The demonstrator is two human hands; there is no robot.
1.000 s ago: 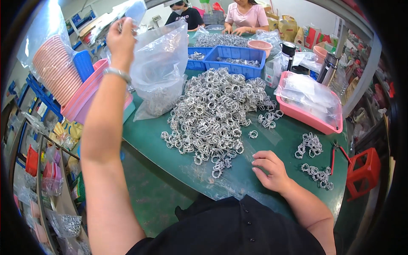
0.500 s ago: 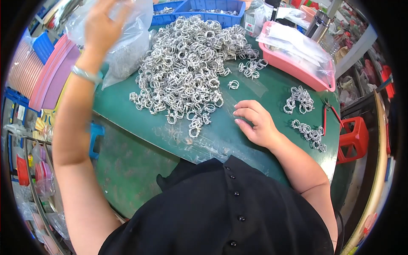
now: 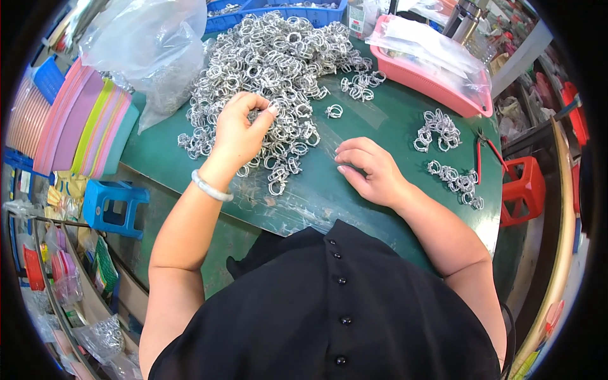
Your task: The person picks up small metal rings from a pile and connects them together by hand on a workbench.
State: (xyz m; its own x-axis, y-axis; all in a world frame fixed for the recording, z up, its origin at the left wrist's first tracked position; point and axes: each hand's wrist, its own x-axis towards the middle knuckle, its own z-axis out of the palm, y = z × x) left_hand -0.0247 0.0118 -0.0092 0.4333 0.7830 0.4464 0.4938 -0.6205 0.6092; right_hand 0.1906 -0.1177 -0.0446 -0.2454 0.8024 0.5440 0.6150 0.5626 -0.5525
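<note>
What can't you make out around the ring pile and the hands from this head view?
- Left hand: curled fingertips hide whether it grips a ring.
- Right hand: palm down, underside hidden.
- Blue crate: cut by top edge.
- Clear bag: contents blurred by plastic.
- Ring pile: single rings too small.

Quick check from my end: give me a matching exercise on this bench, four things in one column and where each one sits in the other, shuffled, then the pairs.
Things:
1. left hand
2. right hand
3. pink basket
4. clear plastic bag

Places:
A. far right of the green table, holding clear bags
B. fingers pinched in the pile of metal rings
C. far left, beside the pile
D. resting flat on the table, nearer the body than the pile

Pairs: 1-B, 2-D, 3-A, 4-C
</note>
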